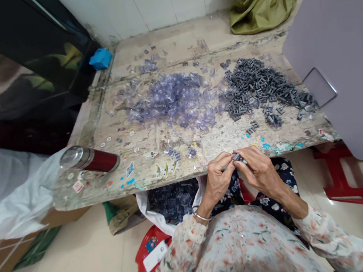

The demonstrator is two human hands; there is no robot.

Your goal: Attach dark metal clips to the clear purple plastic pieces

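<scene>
My left hand (218, 176) and my right hand (258, 169) meet at the table's front edge, fingers pinched together. Between the fingertips is a small dark grey plastic piece (237, 157), partly covered by them; both hands grip it. Beyond them lies a heap of clear purplish plastic pieces (176, 94). Farther right is a pile of small dark grey plastic pieces (258, 83), with a few loose ones nearer the edge. Below the table on the left, an open white sack (144, 208) holds many dark and clear pieces.
A dark red flask (101, 160) lies or leans at the table's left edge. A blue box (100, 58) sits at the back left, an olive cloth (260, 0) at the back right. A grey panel (342, 61) borders the right side. Red stools (353, 193) stand on the floor.
</scene>
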